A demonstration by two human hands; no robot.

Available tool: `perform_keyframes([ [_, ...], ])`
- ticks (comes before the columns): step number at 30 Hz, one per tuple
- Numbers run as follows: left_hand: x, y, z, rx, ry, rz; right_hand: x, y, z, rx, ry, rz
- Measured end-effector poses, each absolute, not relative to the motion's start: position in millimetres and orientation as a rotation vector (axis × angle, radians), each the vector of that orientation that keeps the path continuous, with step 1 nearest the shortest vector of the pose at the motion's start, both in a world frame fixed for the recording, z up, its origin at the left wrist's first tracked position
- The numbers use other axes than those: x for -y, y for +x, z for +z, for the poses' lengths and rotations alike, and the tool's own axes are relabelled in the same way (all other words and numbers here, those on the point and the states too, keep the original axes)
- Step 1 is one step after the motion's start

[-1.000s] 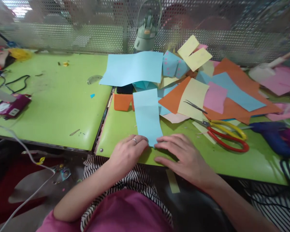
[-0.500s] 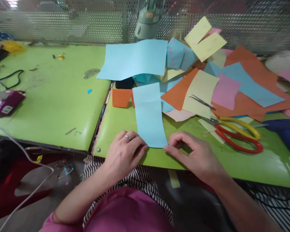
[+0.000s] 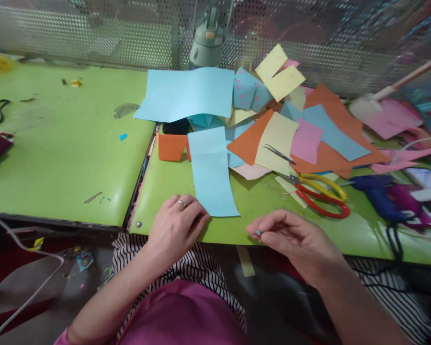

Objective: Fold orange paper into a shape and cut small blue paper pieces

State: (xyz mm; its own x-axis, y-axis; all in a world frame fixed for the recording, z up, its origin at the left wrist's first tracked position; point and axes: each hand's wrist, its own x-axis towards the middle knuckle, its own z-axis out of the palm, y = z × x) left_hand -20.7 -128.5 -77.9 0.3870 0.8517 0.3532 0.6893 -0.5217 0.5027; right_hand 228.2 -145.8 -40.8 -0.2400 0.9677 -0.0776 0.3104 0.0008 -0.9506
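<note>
A light blue paper strip (image 3: 212,170) lies upright in the view on the green table. My left hand (image 3: 179,223) rests closed at its lower left corner, thumb and fingers together at the paper's edge; whether it grips the paper is hard to tell. My right hand (image 3: 287,235) is off the strip, near the table's front edge, pinching a tiny bluish piece (image 3: 258,233) between thumb and fingers. Behind the strip are an orange folded paper (image 3: 171,147) and a wide light blue sheet (image 3: 190,93), which partly covers a dark object (image 3: 175,126).
Scissors (image 3: 323,194) with red and yellow handles and tweezers (image 3: 280,154) lie right of the strip, by overlapping coloured papers (image 3: 309,139). A blue glue gun (image 3: 377,194) is farther right. A green bottle (image 3: 206,45) stands behind. A seam (image 3: 140,177) divides the table.
My right hand has left the strip's lower right corner and now pinches a tiny piece. The view has shifted to the right. My left hand stays by the strip.
</note>
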Motion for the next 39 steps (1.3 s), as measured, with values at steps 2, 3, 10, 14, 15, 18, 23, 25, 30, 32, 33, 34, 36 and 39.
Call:
perform_keyframes([
  [2,128.4,-20.9,-78.2,-1.341,2.377,0.866,148.0,229.6,-42.2,1.588,-1.334,1.238],
  [3,128.4,-21.0,-78.3,-1.332,2.379,0.873,149.0,229.9,-42.3,1.560,-1.339,1.230],
  [10,128.9,-21.8,-78.0,-1.338,2.382,0.843,154.8,220.0,-31.2,1.229,-1.521,1.337],
  [14,128.8,-22.3,-77.7,-1.331,2.382,0.855,162.1,226.2,-26.7,1.246,-1.591,1.430],
  [15,128.8,-22.4,-77.6,-1.330,2.382,0.855,164.6,230.4,-26.1,1.374,-1.606,1.487],
  [18,129.0,-22.5,-77.2,-1.328,2.381,0.853,172.5,242.7,-23.1,1.992,-1.551,1.490],
  [23,130.2,-23.0,-77.2,-1.342,2.366,0.832,171.5,239.7,-20.9,2.312,-1.455,0.813],
  [25,130.3,-23.2,-77.3,-1.339,2.360,0.821,160.4,230.8,-26.5,2.293,-1.417,0.407],
  [30,129.5,-23.0,-75.9,-1.335,2.338,0.829,122.0,211.2,-49.0,2.428,-1.218,0.003],
  [32,129.4,-22.4,-74.8,-1.341,2.326,0.838,113.4,208.4,-54.6,2.441,-1.202,0.127],
  [33,129.5,-22.0,-74.3,-1.352,2.319,0.847,111.4,207.9,-56.3,2.438,-1.203,0.193],
  [34,129.6,-21.6,-73.8,-1.368,2.311,0.858,110.5,207.8,-57.3,2.428,-1.207,0.250],
  [36,129.9,-20.5,-72.9,-1.408,2.294,0.873,111.0,208.0,-58.4,2.401,-1.225,0.349],
  [39,130.5,-19.1,-71.6,-1.456,2.270,0.863,113.4,207.1,-60.1,2.370,-1.262,0.416],
])
